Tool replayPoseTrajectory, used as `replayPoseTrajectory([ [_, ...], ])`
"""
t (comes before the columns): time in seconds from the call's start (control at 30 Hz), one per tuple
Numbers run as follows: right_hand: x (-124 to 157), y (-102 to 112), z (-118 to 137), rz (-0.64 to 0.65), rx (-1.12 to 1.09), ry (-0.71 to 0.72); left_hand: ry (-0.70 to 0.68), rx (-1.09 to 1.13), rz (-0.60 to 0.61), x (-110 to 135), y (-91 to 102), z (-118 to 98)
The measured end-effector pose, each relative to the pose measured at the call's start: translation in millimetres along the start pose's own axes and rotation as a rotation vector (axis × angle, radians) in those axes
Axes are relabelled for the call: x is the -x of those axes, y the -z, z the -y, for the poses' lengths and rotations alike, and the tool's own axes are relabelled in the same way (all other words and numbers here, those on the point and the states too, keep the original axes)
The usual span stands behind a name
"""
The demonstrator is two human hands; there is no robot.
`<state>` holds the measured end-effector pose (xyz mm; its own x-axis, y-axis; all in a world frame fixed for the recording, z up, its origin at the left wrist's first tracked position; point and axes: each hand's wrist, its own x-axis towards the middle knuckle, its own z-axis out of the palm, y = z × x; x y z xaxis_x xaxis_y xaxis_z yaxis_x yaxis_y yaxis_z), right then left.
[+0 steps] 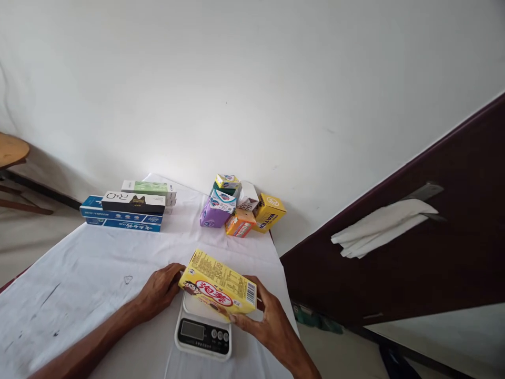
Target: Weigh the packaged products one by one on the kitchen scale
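A yellow snack box [221, 287] with red lettering and a barcode on its end is held tilted over the kitchen scale [203, 329]. My right hand [268, 321] grips its right end, thumb at the lower front edge and fingers behind. At the left end, my left hand [163, 287] has its fingers curled against the box, partly hidden by it. The white scale has a dark front panel with a blank-looking display and several round buttons. The box covers most of its weighing plate; whether the two touch I cannot tell.
Long toothpaste-style boxes [122, 223] are stacked at the table's back left. Behind the scale stand small cartons, among them a purple pack [213, 216], an orange box [240, 223] and a yellow box [270, 211]. A white cloth [382, 226] hangs on the dark door's handle.
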<state>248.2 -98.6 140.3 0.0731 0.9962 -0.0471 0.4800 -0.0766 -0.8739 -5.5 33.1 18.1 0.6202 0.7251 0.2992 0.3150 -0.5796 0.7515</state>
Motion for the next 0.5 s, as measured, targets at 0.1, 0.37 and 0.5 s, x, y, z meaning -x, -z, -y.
replayPoseTrajectory([
  [0.1, 4, -4, -9, -0.035, -0.119, -0.015, -0.004, -0.018, -0.008, 1, -1.4, 3],
  [0.37, 8, 52, -78, -0.714, -0.225, -0.204, -0.052, -0.064, -0.056, 1, -4.9, 8],
  [0.5, -26, 86, -125, -0.831, 0.031, -0.217, -0.055, -0.05, -0.058, 1, -7.0, 11],
])
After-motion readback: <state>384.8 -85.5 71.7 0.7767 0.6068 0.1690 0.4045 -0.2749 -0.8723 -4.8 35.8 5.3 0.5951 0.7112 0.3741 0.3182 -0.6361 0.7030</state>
